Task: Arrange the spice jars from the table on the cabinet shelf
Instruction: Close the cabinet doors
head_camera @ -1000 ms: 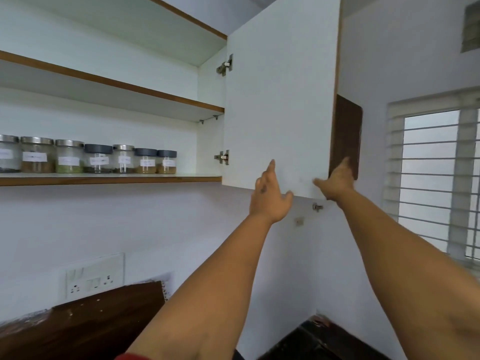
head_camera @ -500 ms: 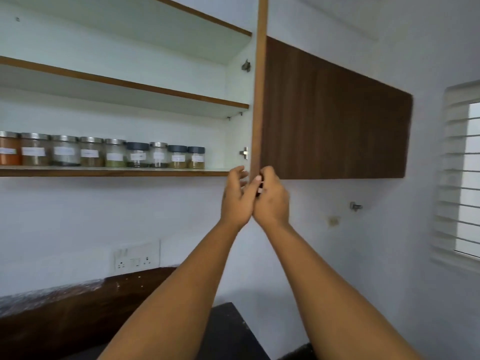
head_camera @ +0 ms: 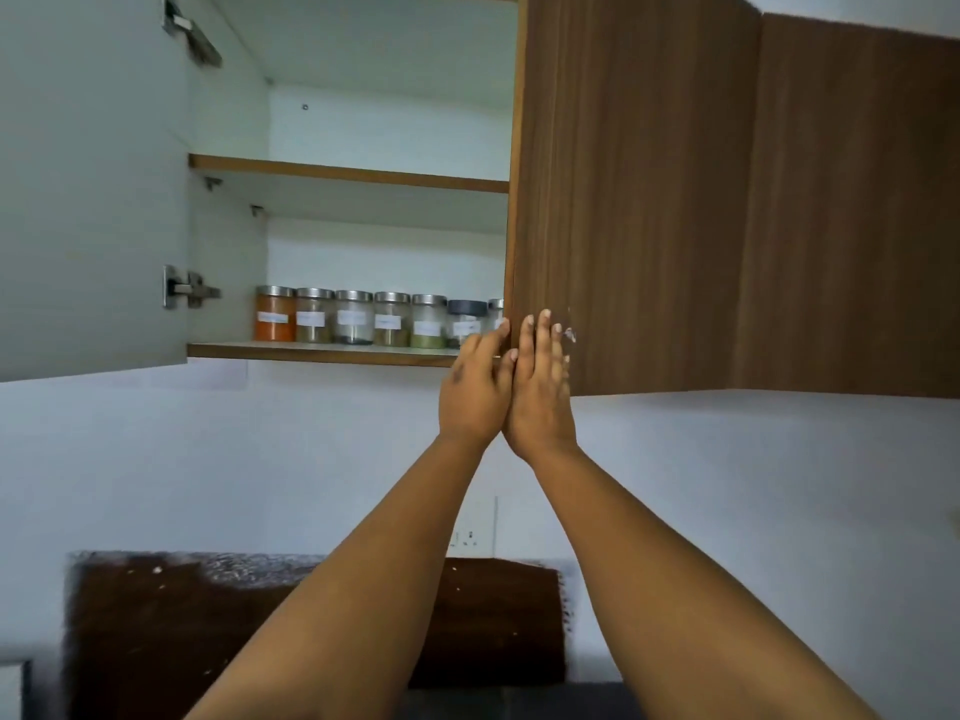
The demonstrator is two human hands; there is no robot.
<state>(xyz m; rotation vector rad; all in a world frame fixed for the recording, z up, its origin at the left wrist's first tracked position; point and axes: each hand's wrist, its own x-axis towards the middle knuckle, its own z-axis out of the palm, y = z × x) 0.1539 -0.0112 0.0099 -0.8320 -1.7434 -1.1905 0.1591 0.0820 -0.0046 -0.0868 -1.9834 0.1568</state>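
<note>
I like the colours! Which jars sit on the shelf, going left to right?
Orange-filled steel-lidded jar → brownish jar → pale jar with dark bottom → olive-brown jar → green-bottomed jar → dark-lidded jar.

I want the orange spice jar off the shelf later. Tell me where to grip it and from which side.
Grip the orange jar round its glass body just under the metal lid, coming straight in from the front. It stands upright at the left end of the row on the lower shelf, with the next jar close on its right, the cabinet wall near its left and another shelf overhead, so side and top approaches look cramped.
</note>
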